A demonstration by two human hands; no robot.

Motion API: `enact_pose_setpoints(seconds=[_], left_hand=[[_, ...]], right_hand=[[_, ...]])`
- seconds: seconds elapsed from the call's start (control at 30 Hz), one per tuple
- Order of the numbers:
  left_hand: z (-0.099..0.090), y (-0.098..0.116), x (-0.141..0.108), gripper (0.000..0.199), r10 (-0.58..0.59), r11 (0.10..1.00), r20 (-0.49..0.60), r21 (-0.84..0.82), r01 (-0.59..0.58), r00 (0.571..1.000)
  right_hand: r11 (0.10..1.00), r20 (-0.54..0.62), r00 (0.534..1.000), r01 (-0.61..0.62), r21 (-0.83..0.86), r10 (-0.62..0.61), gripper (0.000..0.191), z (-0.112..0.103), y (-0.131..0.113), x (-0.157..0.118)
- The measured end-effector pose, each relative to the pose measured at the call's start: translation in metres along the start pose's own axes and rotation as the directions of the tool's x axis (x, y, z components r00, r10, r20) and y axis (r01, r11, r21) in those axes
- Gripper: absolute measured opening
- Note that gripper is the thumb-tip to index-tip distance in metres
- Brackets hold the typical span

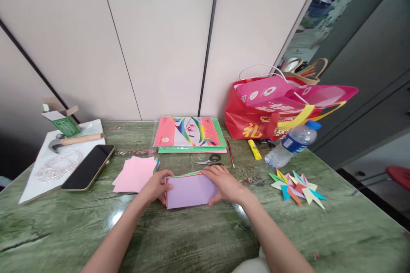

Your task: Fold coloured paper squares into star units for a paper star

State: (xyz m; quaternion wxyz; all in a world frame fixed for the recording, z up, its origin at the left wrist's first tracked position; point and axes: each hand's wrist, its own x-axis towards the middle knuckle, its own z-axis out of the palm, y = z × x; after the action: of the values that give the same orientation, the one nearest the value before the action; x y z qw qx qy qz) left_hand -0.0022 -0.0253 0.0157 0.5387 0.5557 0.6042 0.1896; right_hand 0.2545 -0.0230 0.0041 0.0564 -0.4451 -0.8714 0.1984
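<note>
A stack of rectangular coloured paper [191, 192], purple on top with green and red edges showing, is between my two hands at the middle of the table. My left hand [159, 185] grips its left end, thumb on top and fingers at the edge. Around the right end is my right hand [221, 183], fingers along the far edge and thumb at the near edge. Just left of my left hand lies a pile of pink paper squares [136, 174] with other colours peeking out. Beyond the stack rest black-handled scissors [211, 161].
Behind are a packet of coloured paper [188, 132], a red pencil [231, 153], a yellow glue stick [254, 149], a water bottle [291, 145] and a red bag [256, 115]. Folded paper stars [299, 187] lie right; a phone [89, 166] and hammer [75, 140] lie left.
</note>
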Motion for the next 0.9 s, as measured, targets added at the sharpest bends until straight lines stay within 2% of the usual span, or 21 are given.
enact_pose_setpoints(seconds=[0.17,0.3,0.57,0.73,0.9], left_hand=[[-0.001,0.002,-0.002,0.027,0.011,0.999,-0.014,0.041,-0.010,1.000],[0.003,0.003,-0.002,0.029,0.035,0.990,-0.071,0.141,-0.025,0.997],[0.006,0.002,0.000,0.032,0.061,0.961,-0.136,0.275,-0.021,0.989],[0.006,0.001,-0.001,0.031,0.065,0.939,-0.161,0.343,-0.006,0.985],[0.005,0.003,-0.005,0.033,0.088,0.890,-0.218,0.456,0.022,0.972]], right_hand=[[0.996,-0.021,0.999,-0.052,-0.074,0.050,0.085,-0.004,-0.001,0.000],[0.995,-0.008,0.999,-0.054,-0.080,0.054,0.078,-0.004,-0.002,-0.002],[0.995,0.058,0.994,-0.096,-0.011,0.097,0.089,-0.004,0.004,-0.006],[0.994,0.035,0.995,-0.094,0.054,0.093,0.083,-0.007,0.009,-0.007],[0.992,0.003,0.997,-0.083,0.090,0.083,0.085,-0.005,0.012,-0.006]])
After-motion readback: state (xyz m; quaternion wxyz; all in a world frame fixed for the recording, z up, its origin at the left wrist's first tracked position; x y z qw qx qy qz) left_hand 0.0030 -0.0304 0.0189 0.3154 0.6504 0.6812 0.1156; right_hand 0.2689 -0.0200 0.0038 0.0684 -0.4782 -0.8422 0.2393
